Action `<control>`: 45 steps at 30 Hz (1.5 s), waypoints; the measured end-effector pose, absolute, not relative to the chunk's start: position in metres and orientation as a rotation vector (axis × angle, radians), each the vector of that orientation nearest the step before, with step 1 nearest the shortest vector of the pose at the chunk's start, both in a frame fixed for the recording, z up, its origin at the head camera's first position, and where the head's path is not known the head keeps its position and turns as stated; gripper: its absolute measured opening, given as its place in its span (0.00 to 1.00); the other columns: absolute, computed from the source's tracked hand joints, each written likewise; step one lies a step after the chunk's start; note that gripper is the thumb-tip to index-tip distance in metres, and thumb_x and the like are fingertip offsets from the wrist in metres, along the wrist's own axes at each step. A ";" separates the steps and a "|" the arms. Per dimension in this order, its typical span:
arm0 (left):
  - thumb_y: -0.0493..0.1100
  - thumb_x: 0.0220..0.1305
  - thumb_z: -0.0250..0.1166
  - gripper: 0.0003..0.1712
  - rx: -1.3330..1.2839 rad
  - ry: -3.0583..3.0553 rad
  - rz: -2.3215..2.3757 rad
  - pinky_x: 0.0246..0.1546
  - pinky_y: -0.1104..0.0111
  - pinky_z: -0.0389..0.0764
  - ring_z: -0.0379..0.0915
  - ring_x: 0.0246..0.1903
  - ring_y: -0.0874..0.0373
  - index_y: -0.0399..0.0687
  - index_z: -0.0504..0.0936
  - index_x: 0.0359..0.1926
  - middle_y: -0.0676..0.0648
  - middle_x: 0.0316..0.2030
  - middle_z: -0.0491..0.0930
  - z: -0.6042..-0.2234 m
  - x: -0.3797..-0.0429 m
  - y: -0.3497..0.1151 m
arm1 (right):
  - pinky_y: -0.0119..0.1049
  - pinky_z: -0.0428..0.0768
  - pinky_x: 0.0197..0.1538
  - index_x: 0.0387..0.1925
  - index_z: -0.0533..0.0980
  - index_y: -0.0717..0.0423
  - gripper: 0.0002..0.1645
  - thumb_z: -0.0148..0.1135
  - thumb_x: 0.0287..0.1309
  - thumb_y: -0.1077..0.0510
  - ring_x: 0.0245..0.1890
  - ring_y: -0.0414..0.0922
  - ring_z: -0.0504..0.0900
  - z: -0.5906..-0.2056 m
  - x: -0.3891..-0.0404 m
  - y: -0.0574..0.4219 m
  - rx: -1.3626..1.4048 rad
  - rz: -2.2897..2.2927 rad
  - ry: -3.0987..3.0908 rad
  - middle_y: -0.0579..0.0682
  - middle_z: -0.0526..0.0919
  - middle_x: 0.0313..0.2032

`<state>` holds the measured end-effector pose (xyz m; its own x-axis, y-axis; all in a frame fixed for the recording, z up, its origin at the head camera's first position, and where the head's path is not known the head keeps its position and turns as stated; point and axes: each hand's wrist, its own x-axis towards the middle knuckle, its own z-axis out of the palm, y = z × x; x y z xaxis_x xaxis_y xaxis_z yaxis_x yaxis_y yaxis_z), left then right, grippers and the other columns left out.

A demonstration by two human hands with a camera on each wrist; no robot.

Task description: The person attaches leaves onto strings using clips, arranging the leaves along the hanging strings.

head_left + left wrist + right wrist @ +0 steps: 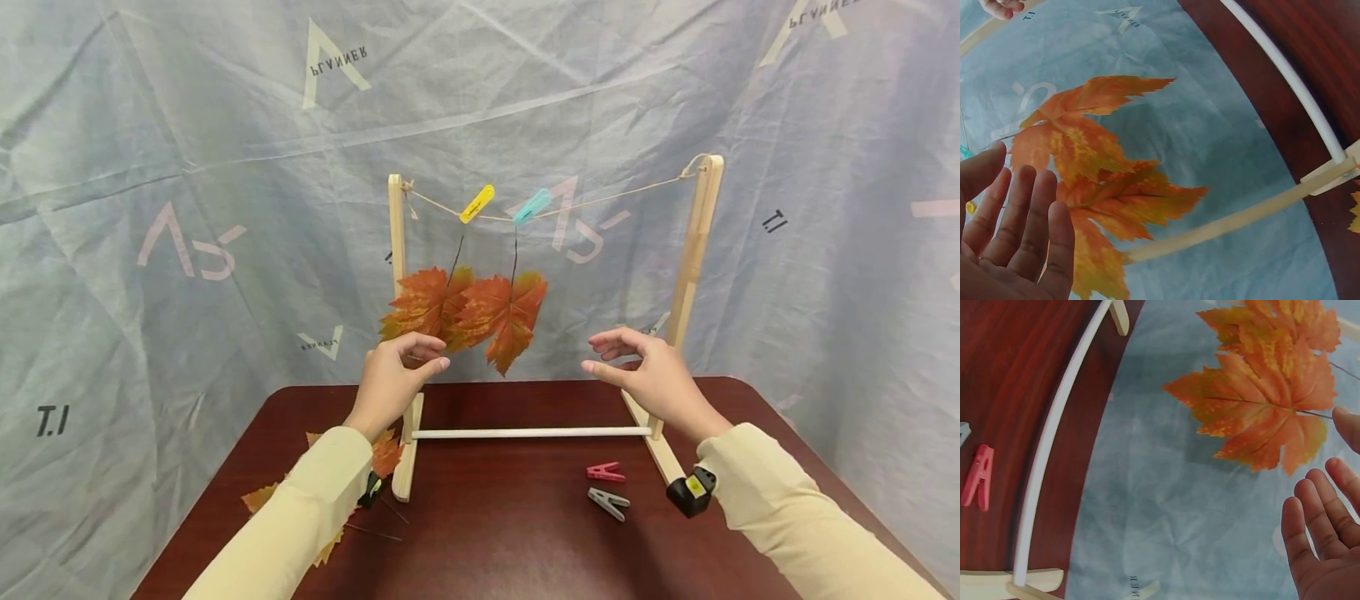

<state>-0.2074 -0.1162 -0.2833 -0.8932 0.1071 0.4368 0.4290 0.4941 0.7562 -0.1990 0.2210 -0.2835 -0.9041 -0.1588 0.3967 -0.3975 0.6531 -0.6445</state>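
Note:
Two orange maple leaves hang by their stems from a string [622, 195] tied between wooden posts. A yellow clothespin [477, 204] is on the string above the left leaf [426, 305], and a light blue clothespin [532, 207] pinches the stem of the right leaf [504, 315]. My left hand [397, 375], fingers loosely bent and holding nothing, is in front of the left leaf's lower edge; whether it touches cannot be told. Off to the right, my right hand [651, 371] is in the air near the right post [693, 250], its fingers relaxed and nothing in them.
On the dark red table [517, 533] lie a pink clothespin [605, 472] and a grey clothespin [609, 503]. More leaves [386, 457] lie at the left, partly under my left sleeve. A white rod [532, 432] joins the feet of the frame.

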 end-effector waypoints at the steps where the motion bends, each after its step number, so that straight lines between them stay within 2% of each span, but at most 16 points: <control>1: 0.41 0.65 0.72 0.13 -0.441 -2.410 -1.367 0.40 0.58 0.83 0.84 0.39 0.52 0.46 0.87 0.50 0.49 0.38 0.86 -0.285 -0.207 -0.118 | 0.48 0.81 0.54 0.57 0.79 0.55 0.26 0.69 0.65 0.44 0.51 0.51 0.83 -0.286 -0.199 0.221 0.446 1.110 -2.567 0.54 0.84 0.51; 5: 0.40 0.65 0.72 0.13 -0.413 -2.407 -1.376 0.42 0.58 0.83 0.83 0.39 0.52 0.46 0.87 0.49 0.48 0.38 0.87 -0.292 -0.206 -0.126 | 0.48 0.81 0.54 0.57 0.80 0.55 0.26 0.70 0.64 0.44 0.52 0.51 0.82 -0.297 -0.198 0.224 0.436 1.130 -2.566 0.54 0.84 0.51; 7: 0.40 0.64 0.73 0.13 -0.404 -2.403 -1.376 0.42 0.57 0.83 0.83 0.39 0.52 0.45 0.87 0.49 0.48 0.38 0.87 -0.296 -0.207 -0.130 | 0.44 0.81 0.53 0.57 0.80 0.55 0.26 0.70 0.64 0.44 0.51 0.51 0.82 -0.302 -0.197 0.224 0.427 1.143 -2.563 0.54 0.84 0.50; 13: 0.40 0.65 0.72 0.13 -0.397 -2.424 -1.369 0.41 0.59 0.82 0.82 0.37 0.54 0.46 0.87 0.50 0.48 0.38 0.87 -0.308 -0.206 -0.140 | 0.35 0.82 0.44 0.57 0.80 0.55 0.25 0.71 0.64 0.46 0.47 0.49 0.84 -0.315 -0.193 0.228 0.416 1.207 -2.555 0.53 0.86 0.47; 19: 0.41 0.65 0.72 0.12 -0.396 -2.438 -1.399 0.39 0.62 0.80 0.82 0.37 0.56 0.48 0.88 0.49 0.49 0.38 0.87 -0.318 -0.206 -0.154 | 0.33 0.81 0.44 0.55 0.81 0.54 0.23 0.71 0.64 0.48 0.46 0.44 0.83 -0.332 -0.191 0.235 0.413 1.188 -2.560 0.50 0.86 0.47; 26: 0.40 0.65 0.72 0.11 -0.362 -2.488 -1.430 0.37 0.64 0.79 0.82 0.38 0.50 0.46 0.88 0.48 0.50 0.36 0.87 -0.335 -0.203 -0.171 | 0.33 0.79 0.43 0.53 0.82 0.54 0.22 0.72 0.63 0.48 0.43 0.36 0.82 -0.352 -0.188 0.246 0.357 1.163 -2.573 0.49 0.86 0.45; 32: 0.40 0.65 0.72 0.12 -0.345 -2.528 -1.426 0.39 0.63 0.80 0.83 0.37 0.52 0.43 0.87 0.49 0.49 0.37 0.87 -0.348 -0.200 -0.185 | 0.33 0.80 0.42 0.53 0.81 0.56 0.22 0.72 0.62 0.50 0.43 0.36 0.82 -0.366 -0.185 0.252 0.350 1.185 -2.580 0.51 0.86 0.48; 38: 0.38 0.65 0.71 0.11 -0.328 -2.579 -1.417 0.38 0.64 0.80 0.82 0.37 0.54 0.44 0.87 0.48 0.49 0.38 0.87 -0.363 -0.197 -0.194 | 0.33 0.81 0.42 0.52 0.82 0.57 0.21 0.74 0.60 0.52 0.40 0.33 0.81 -0.380 -0.182 0.258 0.327 1.207 -2.589 0.50 0.87 0.43; 45: 0.37 0.64 0.71 0.10 -0.290 -2.632 -1.458 0.40 0.61 0.82 0.81 0.37 0.56 0.44 0.88 0.46 0.50 0.39 0.87 -0.381 -0.193 -0.200 | 0.34 0.81 0.42 0.52 0.82 0.55 0.22 0.75 0.59 0.51 0.41 0.38 0.83 -0.397 -0.180 0.263 0.292 1.264 -2.629 0.47 0.87 0.42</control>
<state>-0.1931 -0.2003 -0.3814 -0.9746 0.1094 0.1954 0.2237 0.5183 0.8255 -0.1797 0.2625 -0.3969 -0.9584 -0.0869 0.2719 -0.2666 0.6126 -0.7440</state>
